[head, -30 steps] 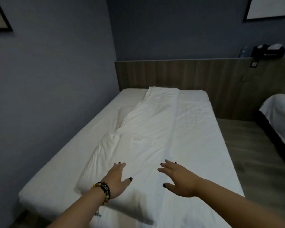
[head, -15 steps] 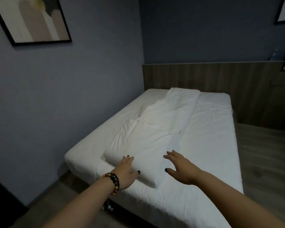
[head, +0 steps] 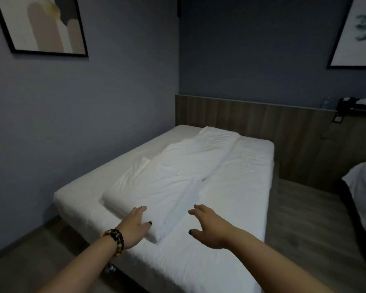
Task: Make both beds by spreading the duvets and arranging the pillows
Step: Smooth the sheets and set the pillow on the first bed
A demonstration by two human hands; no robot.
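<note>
Since the frame half a second earlier the view has been pulled back and raised: more of the grey wall is seen, and the second bed has come in at the right edge. Both hands are kept at the foot of the near bed, little changed.

The left hand (head: pixel 135 226), with a multicoloured beaded bracelet (head: pixel 115 241) at the wrist, is laid with fingers straight on the near end of the folded white fabric duvet (head: pixel 173 178); nothing is gripped. The right hand (head: pixel 207 226) is held above the sheet just right of the duvet's edge, fingers spread and loosely bent, holding nothing; whether it touches the sheet cannot be told.

The duvet is seen folded into a long band running from the foot toward the head of the white-sheeted bed (head: pixel 237 197), left of centre, its far end near the brown wood-panel headboard (head: pixel 251 117). The sheet is left bare on both sides.

A corner of the second white bed (head: pixel 362 182) is noted at right, well apart across the wood floor. Two black-framed pictures are hung, one at upper left (head: pixel 42 24) and one at upper right (head: pixel 359 32)
</note>
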